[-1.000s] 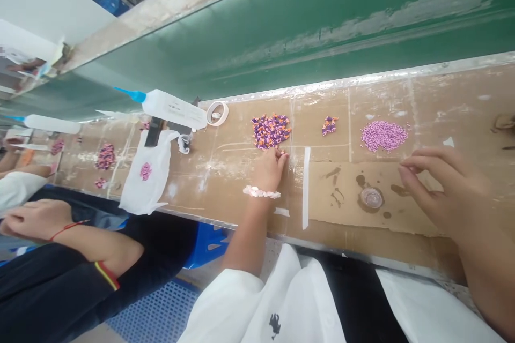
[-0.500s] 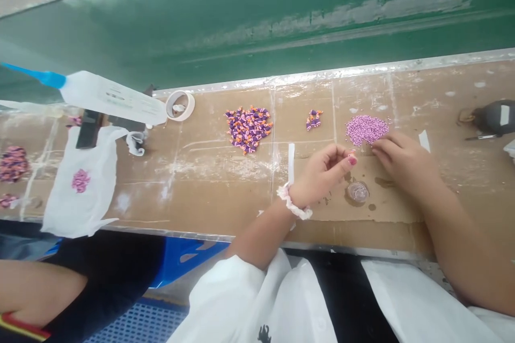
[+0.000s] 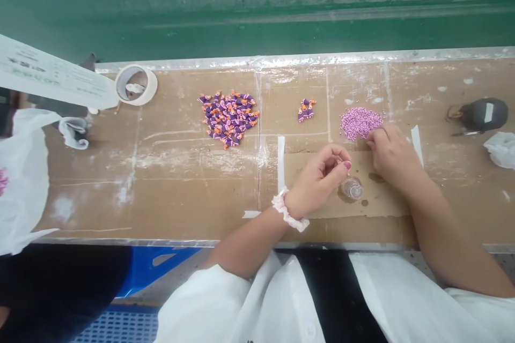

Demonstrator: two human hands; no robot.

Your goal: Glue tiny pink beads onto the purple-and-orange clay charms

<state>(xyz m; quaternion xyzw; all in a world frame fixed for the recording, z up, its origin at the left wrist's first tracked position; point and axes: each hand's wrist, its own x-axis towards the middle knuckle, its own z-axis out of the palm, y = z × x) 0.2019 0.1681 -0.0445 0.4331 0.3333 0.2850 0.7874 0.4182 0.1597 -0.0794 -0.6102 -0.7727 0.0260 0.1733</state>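
Note:
My left hand [image 3: 317, 179], with a white scrunchie [image 3: 287, 211] at the wrist, is closed in a pinch above the cardboard. A small bit of something pale orange shows at its fingertips, too small to name. Just below those fingertips sits a small clear round dish [image 3: 352, 188], with damp spots around it. My right hand [image 3: 392, 158] has its fingers together at the lower right edge of a pile of small purple-pink pellets [image 3: 360, 123]. Whatever its fingertips hold, if anything, is hidden. Left of the pellets lie a few purple-and-orange pieces [image 3: 306, 110].
A larger heap of purple-and-orange pieces [image 3: 229, 119] lies farther left. Beyond it are a tape roll [image 3: 151, 88], a white bottle [image 3: 56, 77] and a white plastic bag [image 3: 24, 171]. At right sit a dark round object [image 3: 488, 116] and crumpled clear plastic [image 3: 502, 148]. A green wall [image 3: 241, 27] runs behind.
The view has shifted, so the bottle and bag at left are now partly cut off. Both hands keep nearly the same places; my left fingertips sit slightly closer to the dish.

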